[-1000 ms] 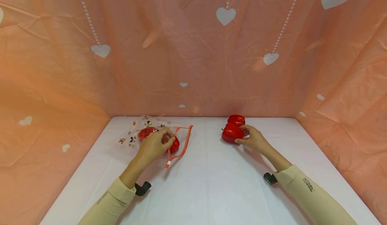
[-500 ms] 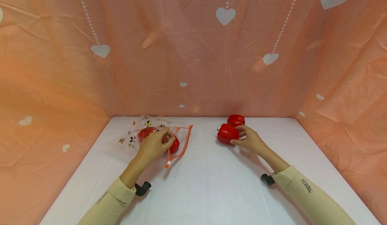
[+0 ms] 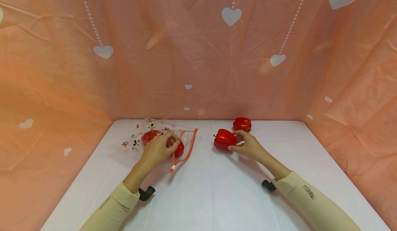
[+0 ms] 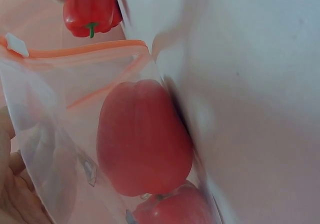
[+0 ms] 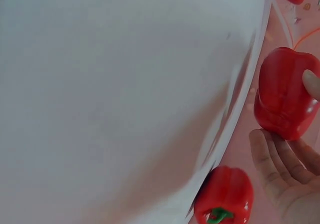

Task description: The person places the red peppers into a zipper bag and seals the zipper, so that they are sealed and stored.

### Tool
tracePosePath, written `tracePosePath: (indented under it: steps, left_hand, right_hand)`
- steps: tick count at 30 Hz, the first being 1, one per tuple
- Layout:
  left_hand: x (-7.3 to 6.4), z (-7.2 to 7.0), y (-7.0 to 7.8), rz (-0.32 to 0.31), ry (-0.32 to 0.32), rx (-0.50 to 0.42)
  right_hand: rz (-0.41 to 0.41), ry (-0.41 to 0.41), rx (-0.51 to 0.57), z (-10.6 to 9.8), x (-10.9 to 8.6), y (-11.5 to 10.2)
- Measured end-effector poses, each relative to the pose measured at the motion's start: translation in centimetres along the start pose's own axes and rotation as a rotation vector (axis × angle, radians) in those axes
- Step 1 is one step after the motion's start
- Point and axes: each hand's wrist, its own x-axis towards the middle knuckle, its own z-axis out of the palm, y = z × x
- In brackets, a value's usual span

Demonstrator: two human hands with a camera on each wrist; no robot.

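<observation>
A clear zip bag point(image 3: 188, 154) with an orange zip strip and cartoon prints lies on its side at left, its mouth toward the right. Inside it, one red bell pepper point(image 4: 142, 139) sits near the mouth, with another bell pepper point(image 4: 177, 206) deeper in. My left hand point(image 3: 157, 150) holds the bag's upper side near the mouth, fingers bent. To the right of the mouth, my right hand point(image 3: 248, 149) grips a red bell pepper point(image 3: 224, 140) between thumb and fingers, its green stem pointing left. A white slider point(image 4: 17, 44) sits on the zip strip.
One more red bell pepper point(image 3: 242, 124) rests near the back edge of the white table point(image 3: 198, 203), behind my right hand. An orange curtain point(image 3: 204, 62) with white hearts encloses the back and both sides.
My right hand has carried its bell pepper leftward, away from the one at the back and nearer the bag's mouth. The left hand and the bag have stayed where they were.
</observation>
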Motion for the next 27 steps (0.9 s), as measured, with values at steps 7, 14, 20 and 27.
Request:
tracePosePath:
  steps: [7,14,20,27]
  left_hand:
    - [0.0,0.0,0.0,-0.006,-0.005,-0.005]
    - [0.0,-0.1,0.1,-0.012,-0.008,0.002]
    - [0.0,-0.2,0.1,-0.01,-0.006,0.001]
    - [0.0,-0.2,0.1,-0.01,-0.004,0.004]
  right_hand:
    - [-0.026,-0.013,0.02,1.2,0.1,-1.1]
    - [-0.031,-0.045,0.038,2.5,0.2,-2.1]
    - [-0.023,-0.057,0.035,3.3,0.2,-2.7]
    - [-0.034,-0.077,0.051,4.2,0.1,-3.5]
